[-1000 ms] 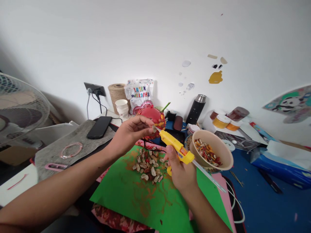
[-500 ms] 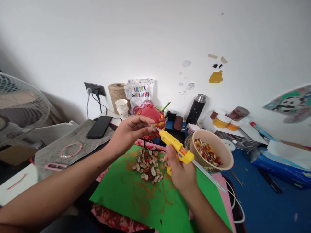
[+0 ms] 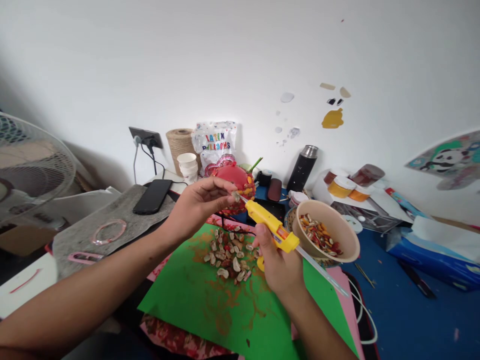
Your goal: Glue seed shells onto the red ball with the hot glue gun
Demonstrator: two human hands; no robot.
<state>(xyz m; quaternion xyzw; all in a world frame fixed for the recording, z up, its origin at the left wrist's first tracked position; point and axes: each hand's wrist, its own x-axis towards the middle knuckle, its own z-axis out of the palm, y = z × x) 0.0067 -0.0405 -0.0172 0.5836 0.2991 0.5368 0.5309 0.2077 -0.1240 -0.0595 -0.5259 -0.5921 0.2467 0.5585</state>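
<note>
My right hand (image 3: 279, 265) is wrapped round a yellow hot glue gun (image 3: 272, 226), with a clear glue stick (image 3: 322, 270) sticking out of its back end. Between thumb and fingertips, my left hand (image 3: 204, 205) pinches a small peanut shell piece (image 3: 236, 196). The gun's nozzle meets or nearly meets that piece; I cannot tell which. Below both hands, a pile of peanut shell halves (image 3: 225, 260) lies on a green sheet (image 3: 187, 300) smeared with brown. Behind my left fingers stands a red balloon (image 3: 232, 175) with orange and red bits stuck round its lower part, partly hidden.
A beige bowl (image 3: 352, 235) of painted shells stands to the right. Behind are a black thermos (image 3: 303, 167), a twine roll (image 3: 180, 145), paper cups (image 3: 188, 167) and a balloon bag (image 3: 215, 145). A phone (image 3: 153, 196) lies left, near a fan (image 3: 33, 165).
Almost nothing differs. Both hands keep the glue gun and the shell piece together in the same place; the view has shifted very slightly.
</note>
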